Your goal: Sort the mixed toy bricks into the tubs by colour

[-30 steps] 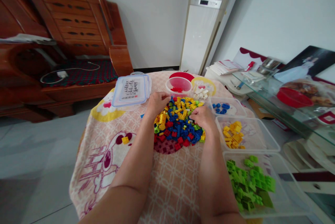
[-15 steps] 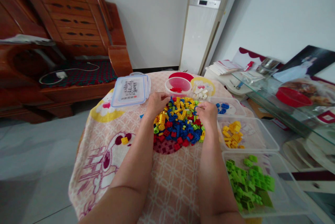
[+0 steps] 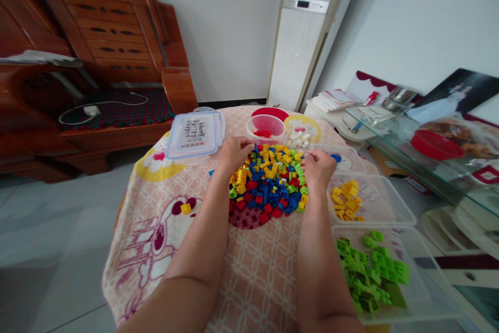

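A mixed heap of toy bricks [image 3: 265, 187] in blue, yellow, red and green lies on the cloth between my two hands. My left hand [image 3: 236, 155] is at the heap's far left edge, fingers pinched beside some blue pieces; what they hold, if anything, is hidden. Over the right side of the heap, my right hand [image 3: 319, 168] is closed in a pinch, with a bit of blue brick [image 3: 303, 156] showing at its fingertips. Just beyond this hand is a clear tray [image 3: 353, 154] with blue bricks, partly covered by the hand.
Yellow bricks lie in a clear tray [image 3: 393, 203], green ones in a larger tray [image 3: 424, 291]. A round tub [image 3: 267, 121] with red bricks stands behind the heap, white bricks [image 3: 299, 138] beside it. A lidded box [image 3: 193, 134] sits back left; a glass shelf [image 3: 405, 151] is at right.
My right hand has shifted right, from the heap's edge toward the tray of blue bricks, with the blue bit at its fingertips. My left hand has stayed in place.
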{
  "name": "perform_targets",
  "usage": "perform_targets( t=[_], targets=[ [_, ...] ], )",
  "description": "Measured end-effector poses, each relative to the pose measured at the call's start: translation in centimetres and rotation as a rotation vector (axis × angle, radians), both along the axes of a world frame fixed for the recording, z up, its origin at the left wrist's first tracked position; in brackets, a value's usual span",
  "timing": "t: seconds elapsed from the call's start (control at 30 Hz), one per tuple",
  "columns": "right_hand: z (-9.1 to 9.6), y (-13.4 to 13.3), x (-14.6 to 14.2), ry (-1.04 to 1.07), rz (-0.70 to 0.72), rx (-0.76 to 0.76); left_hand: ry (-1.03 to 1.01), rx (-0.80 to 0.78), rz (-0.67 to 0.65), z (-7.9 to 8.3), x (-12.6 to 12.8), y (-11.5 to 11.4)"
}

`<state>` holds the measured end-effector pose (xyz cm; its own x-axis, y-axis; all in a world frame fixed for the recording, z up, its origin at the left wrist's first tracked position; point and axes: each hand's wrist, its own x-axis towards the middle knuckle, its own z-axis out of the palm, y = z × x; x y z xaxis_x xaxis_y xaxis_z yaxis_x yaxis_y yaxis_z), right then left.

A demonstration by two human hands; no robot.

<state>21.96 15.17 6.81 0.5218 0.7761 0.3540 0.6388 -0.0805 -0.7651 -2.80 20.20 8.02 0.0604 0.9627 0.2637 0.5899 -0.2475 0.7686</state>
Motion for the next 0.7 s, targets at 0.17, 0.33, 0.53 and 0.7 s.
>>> perform_targets(
  t=[0.17,0.33,0.53,0.7],
  targets=[
    [1.1,-0.7,-0.5,-0.079,0.158,-0.153,0.005,0.006,0.006,-0.1,0.0,0.0],
    [2.3,-1.8,-1.1,-0.225,0.29,-0.345,0.009,0.005,-0.002,-0.1,0.0,0.0],
    [2.5,-2.1,-1.5,-0.337,0.25,-0.437,-0.003,0.01,-0.008,-0.1,0.0,0.0],
    [2.4,-1.9,-1.7,-0.389,0.167,-0.434,-0.001,0.004,0.002,-0.2,0.0,0.1]
  ],
)
